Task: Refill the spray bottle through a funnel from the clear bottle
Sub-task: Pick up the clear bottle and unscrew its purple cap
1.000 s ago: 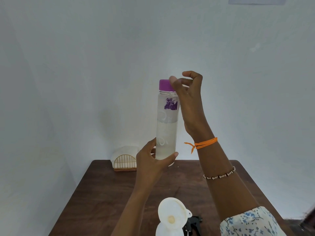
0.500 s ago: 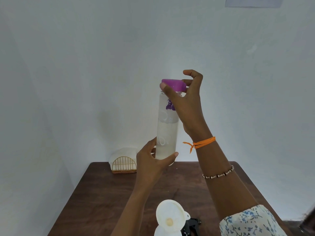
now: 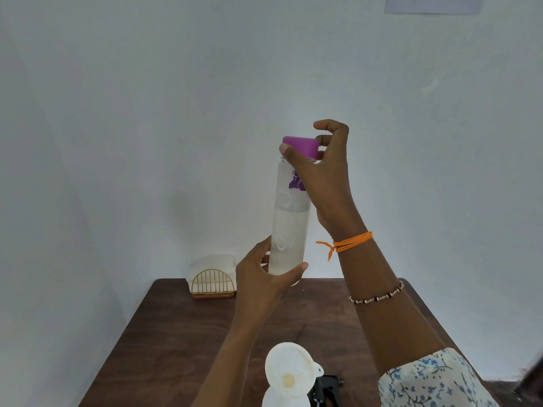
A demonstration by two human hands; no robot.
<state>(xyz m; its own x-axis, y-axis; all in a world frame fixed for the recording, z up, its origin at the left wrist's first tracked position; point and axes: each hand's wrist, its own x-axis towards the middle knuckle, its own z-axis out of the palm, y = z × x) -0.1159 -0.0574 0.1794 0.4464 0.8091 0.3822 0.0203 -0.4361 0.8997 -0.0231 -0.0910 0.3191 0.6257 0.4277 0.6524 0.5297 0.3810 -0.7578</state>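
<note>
I hold the clear bottle [image 3: 289, 227] upright above the table; it is about two-thirds full of liquid. My left hand [image 3: 264, 277] grips its lower end. My right hand [image 3: 321, 174] pinches the purple cap [image 3: 300, 146] between thumb and fingers; the cap sits tilted at the bottle's mouth. Near the bottom edge a white funnel [image 3: 289, 370] stands in the neck of the white spray bottle [image 3: 283, 399], of which only the top shows. The black spray head [image 3: 324, 384] lies on the table just right of it.
A dark wooden table [image 3: 176, 342] stands against white walls. At its far left corner sits a gold wire holder with white paper [image 3: 213, 279]. My right forearm crosses above the table's right half.
My right hand has turned on the purple cap, which was straight on the bottle and now sits tilted at the mouth. The left hand has kept its hold low on the bottle.
</note>
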